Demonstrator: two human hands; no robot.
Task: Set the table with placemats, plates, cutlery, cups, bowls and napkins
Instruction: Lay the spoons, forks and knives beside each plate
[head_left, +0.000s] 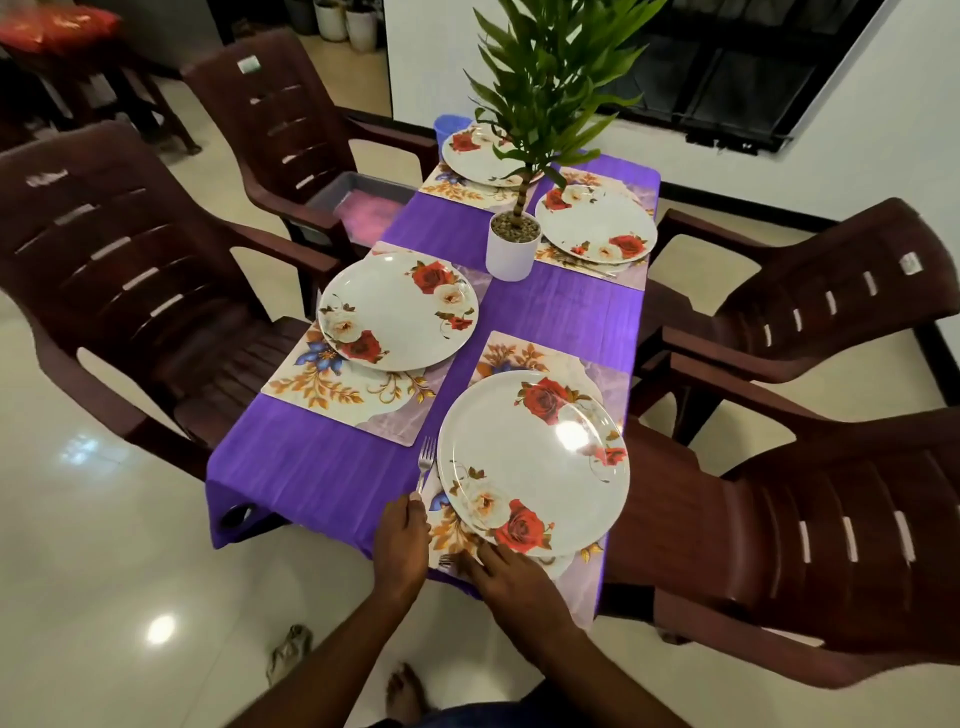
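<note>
While the left hand (401, 540) pinches the handle of a slim silver metal fork (424, 464) between curled fingertips, its tines point away along the left rim of the nearest round white plate printed with red and cream roses (532, 462). The right hand (511, 574) lies at that plate's near edge with fingers spread fairly flat on the mat; something metallic glints beneath them, but whether the fingers grip it I cannot tell. Under the plate sits a rectangular floral placemat in lilac and gold (597, 577), itself on the purple cloth covering the table (322, 467). Outward from there, three more rose plates rest on matching mats: near left (397, 312), far right (595, 223) and far left (475, 156), around a white pot holding a tall green plant (511, 244). Cutlery seems to peep from under the far right plate. A blue cup (445, 127) stands at the far left corner. Judging from this, mats and plates are done, cutlery is just beginning, and most cups, bowls and napkins remain to be laid. Dark brown plastic chairs (130, 260) ring the table.
</note>
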